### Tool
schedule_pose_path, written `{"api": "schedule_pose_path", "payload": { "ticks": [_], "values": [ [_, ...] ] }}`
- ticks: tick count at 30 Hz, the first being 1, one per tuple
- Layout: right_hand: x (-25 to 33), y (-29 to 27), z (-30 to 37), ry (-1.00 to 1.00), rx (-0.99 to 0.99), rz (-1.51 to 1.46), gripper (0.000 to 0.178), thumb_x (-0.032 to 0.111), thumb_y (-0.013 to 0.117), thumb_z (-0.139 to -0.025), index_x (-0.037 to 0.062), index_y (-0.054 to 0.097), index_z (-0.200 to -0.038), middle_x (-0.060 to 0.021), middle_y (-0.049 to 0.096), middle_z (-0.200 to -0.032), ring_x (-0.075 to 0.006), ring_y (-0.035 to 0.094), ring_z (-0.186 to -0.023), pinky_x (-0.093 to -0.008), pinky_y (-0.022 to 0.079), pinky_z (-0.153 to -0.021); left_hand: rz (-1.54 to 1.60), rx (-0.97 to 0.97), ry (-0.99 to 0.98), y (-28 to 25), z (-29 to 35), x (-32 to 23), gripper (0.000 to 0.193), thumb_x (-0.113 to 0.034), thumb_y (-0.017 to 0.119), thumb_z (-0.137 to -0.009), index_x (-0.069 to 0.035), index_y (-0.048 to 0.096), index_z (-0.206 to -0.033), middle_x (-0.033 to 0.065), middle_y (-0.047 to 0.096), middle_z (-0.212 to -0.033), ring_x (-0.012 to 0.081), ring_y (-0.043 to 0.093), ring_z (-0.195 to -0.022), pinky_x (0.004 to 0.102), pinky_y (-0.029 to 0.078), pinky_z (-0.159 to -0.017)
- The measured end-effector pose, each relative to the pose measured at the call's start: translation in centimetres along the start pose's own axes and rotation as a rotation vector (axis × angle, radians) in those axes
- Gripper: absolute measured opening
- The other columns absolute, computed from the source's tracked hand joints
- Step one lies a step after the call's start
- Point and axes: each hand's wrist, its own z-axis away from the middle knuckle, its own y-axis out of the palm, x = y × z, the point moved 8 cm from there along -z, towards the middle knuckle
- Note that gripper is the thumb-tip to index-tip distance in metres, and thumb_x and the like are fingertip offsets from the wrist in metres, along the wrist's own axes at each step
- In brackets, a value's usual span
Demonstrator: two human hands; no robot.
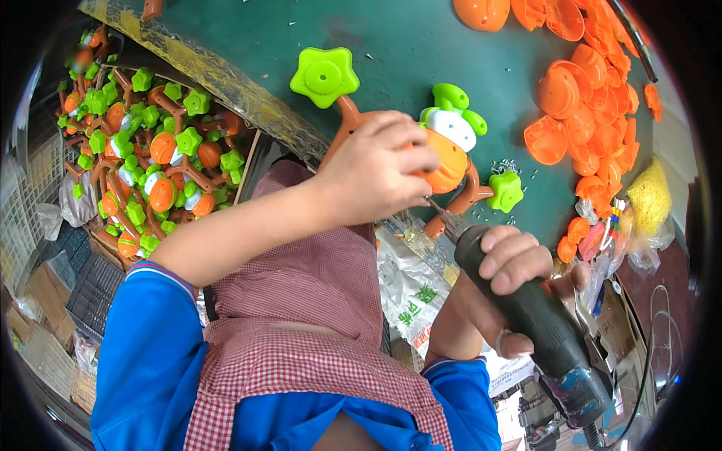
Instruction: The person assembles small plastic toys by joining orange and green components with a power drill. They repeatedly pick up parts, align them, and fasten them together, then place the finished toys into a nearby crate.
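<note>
Green covers the surface (421,45). Nearest, the right hand (519,289) has its fingers clenched around a dark electric screwdriver (538,316), tip against an orange toy (444,154). The left hand (376,169) grips that toy at the near edge. Orange shells (583,113) pile toward the far right corner.

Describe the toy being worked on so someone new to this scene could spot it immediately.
On the green table, left of the heap of orange shells, the toy lies under the left hand, the power screwdriver in the right hand touching it. Unlike the binned toys, it lies alone.
</note>
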Motion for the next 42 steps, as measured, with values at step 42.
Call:
{"api": "schedule_pose_path", "payload": {
  "ticks": [42],
  "values": [
    [-3.0, -4.2, 1.2, 0.183, -0.164, 0.041, 0.091, 0.056, 0.07, -0.076, 0.0023, 0.028, -0.137, -0.007, 0.056, -0.074, -0.0208, 0.055, -0.065, -0.038, 0.047, -0.068, 0.005, 0.068, -0.118, 1.4, -1.2, 2.7, 0.068, -0.019, 0.083, -0.049, -0.021, 0.064, -0.115, 0.0054, 0.051, -0.135, 0.0266, 0.06, -0.103, 0.0383, 0.049, -0.089]
  ]
}}
